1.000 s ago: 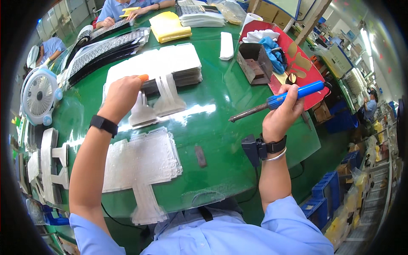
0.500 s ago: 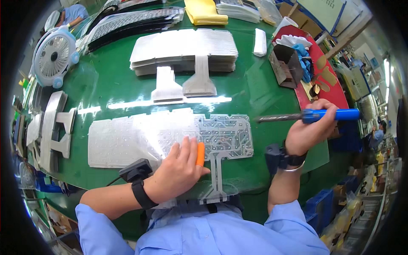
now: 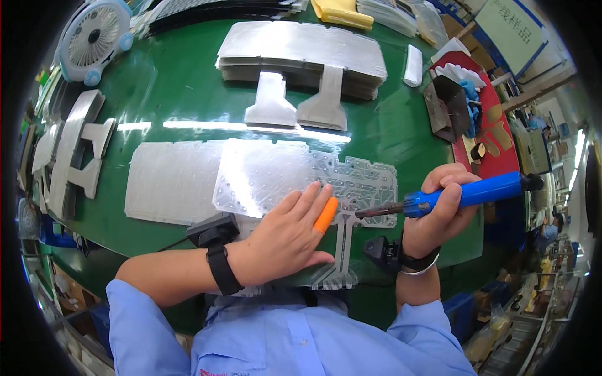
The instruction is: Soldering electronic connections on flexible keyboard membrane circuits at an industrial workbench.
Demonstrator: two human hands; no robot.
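Note:
My left hand (image 3: 290, 229) lies flat with its fingers stretched out, an orange finger cot (image 3: 326, 215) on one of them. It presses on a clear keyboard membrane sheet (image 3: 370, 178) with printed traces, whose ribbon tail (image 3: 343, 250) hangs toward me. Silvery membrane sheets (image 3: 169, 182) lie under its left part. Wrapped round the blue handle of a soldering iron (image 3: 483, 193), my right hand (image 3: 444, 210) holds it nearly level. The iron's dark tip is at the sheet just above the tail's root; whether it touches, I cannot tell.
A stack of silvery membrane sheets (image 3: 301, 47) stands at the back, and another stack (image 3: 75, 156) at the left by a fan (image 3: 93, 36). At the right are a metal box (image 3: 444, 109) and a red tray (image 3: 505, 100). A white roll (image 3: 413, 66) lies near the box.
The soldering iron has come down and left, its tip now over the sheet. My left hand and the clear sheet under it have slid right, off the silvery sheets. The whole view has shifted somewhat.

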